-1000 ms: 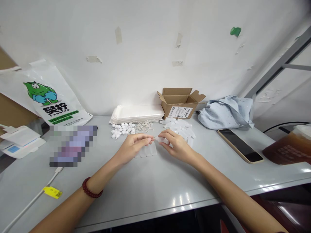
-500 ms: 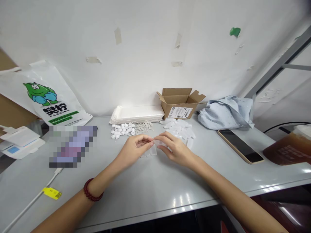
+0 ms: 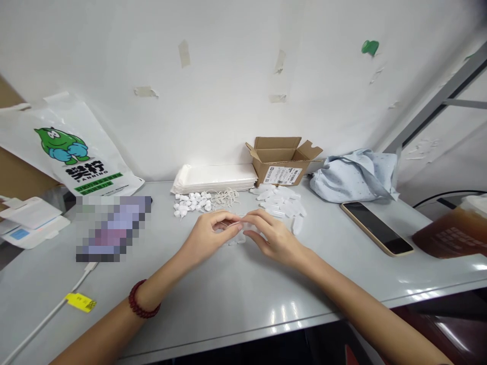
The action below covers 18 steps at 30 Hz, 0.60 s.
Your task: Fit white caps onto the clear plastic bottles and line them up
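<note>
Over the middle of the desk, my left hand (image 3: 213, 232) and my right hand (image 3: 273, 234) meet at their fingertips. A thin pale strand (image 3: 230, 223) runs between my left thumb and fingers. My right thumb and fingers are closed in at the same spot, and whatever they pinch is hidden or too small to name. Just behind and below the fingertips lie small clear plastic tubes (image 3: 238, 240), partly covered by my hands. A pile of translucent plastic tubes (image 3: 281, 201) spreads beyond my right hand. Small white caps (image 3: 190, 203) and pale cords (image 3: 225, 198) lie beyond my left.
A stack of white packets (image 3: 216, 177) and an open cardboard box (image 3: 281, 162) stand against the wall. On the right are a blue cloth bag (image 3: 352, 177), a phone (image 3: 376, 228) and a brown drink (image 3: 452, 230). A printed plastic bag (image 3: 83, 152) and a white cable (image 3: 41, 324) are at left.
The fingertips have drawn slightly closer together. The translucent piece seen at my right fingers is now hardly visible, and a pale strand shows in my left. The view has shifted slightly.
</note>
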Motion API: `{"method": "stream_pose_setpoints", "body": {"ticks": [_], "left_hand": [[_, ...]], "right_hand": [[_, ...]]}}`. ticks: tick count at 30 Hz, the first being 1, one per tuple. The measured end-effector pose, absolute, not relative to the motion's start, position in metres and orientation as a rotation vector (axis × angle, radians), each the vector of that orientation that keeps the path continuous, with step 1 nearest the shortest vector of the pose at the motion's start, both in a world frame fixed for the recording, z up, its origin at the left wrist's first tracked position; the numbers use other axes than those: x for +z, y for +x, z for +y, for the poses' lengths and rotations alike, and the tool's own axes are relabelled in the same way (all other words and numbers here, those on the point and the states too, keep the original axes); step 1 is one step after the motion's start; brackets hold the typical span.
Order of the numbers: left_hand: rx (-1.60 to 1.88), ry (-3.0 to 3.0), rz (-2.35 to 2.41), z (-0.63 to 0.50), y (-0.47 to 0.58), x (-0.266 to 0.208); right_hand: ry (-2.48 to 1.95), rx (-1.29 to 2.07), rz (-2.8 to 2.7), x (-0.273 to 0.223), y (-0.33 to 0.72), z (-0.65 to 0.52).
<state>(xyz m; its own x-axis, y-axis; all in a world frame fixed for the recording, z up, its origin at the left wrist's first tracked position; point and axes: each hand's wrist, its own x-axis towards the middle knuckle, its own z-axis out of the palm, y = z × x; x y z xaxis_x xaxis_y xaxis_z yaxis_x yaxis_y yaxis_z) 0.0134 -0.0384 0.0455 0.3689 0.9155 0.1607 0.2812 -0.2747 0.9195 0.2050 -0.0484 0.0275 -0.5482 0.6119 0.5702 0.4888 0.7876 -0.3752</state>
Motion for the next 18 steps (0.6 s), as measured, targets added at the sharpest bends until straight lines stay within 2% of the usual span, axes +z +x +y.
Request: {"method": "stream_pose_setpoints", "body": {"ticks": [7,11,18], "left_hand": [[0.923,1.809,1.051,-0.042,0.014,0.048],[0.913,1.739,1.014,-0.041,0.014,0.046],[0.943,1.650,0.976,-0.041,0.014,0.047]], "right_hand": [[-0.786,0.208,-2.198,0.026,0.202,-0.050],[-0.768,0.323,-2.116,0.028,0.202,-0.050],[-0.944,1.165,-1.679,0.042,0.201,-0.050]]}}
